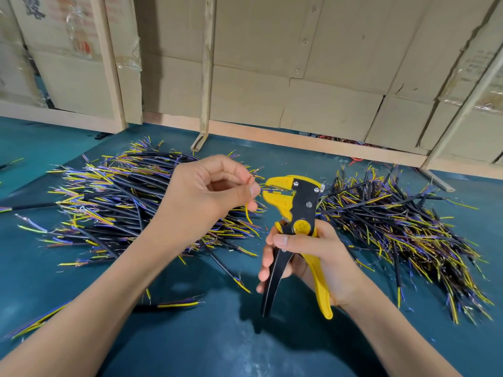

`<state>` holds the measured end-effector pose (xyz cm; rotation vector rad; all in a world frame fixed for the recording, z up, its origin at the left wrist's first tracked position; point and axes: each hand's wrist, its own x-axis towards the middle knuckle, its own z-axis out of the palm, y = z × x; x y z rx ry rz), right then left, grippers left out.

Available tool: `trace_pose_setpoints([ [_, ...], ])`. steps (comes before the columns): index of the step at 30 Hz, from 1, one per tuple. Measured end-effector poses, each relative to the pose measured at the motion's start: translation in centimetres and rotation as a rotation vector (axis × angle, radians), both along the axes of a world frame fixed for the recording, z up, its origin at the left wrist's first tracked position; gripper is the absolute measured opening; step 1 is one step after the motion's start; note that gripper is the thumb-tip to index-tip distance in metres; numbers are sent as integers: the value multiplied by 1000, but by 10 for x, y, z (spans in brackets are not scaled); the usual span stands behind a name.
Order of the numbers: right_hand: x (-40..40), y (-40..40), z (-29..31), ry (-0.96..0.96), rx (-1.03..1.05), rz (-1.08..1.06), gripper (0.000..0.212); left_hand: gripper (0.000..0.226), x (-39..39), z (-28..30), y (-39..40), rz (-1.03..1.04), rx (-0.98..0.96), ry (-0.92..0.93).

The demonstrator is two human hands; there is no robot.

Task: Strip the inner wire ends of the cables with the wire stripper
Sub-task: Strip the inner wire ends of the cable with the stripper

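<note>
My right hand [307,257] grips the handles of a yellow and black wire stripper [295,213], held upright with its jaws pointing left. My left hand [209,191] pinches thin inner wires [249,213] of a cable between thumb and fingers, right at the jaw mouth. A yellow wire curls down below my fingers. The wire tips reach into the yellow jaws. The rest of that cable is hidden behind my hand.
A large heap of black cables with yellow, blue and purple ends [117,202] lies left on the blue-green table [245,336]. A second heap [402,235] lies right. Loose cables [177,304] lie near my left forearm. Cardboard panels and wooden posts [206,77] stand behind.
</note>
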<state>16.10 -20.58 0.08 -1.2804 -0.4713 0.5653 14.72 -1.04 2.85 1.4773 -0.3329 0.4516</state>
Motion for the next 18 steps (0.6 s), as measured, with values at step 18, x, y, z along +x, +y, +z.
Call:
trace_pose_setpoints([
  [18,-5,7,2,41,-11,-35,14,11,-4,2,2,14,55,7],
])
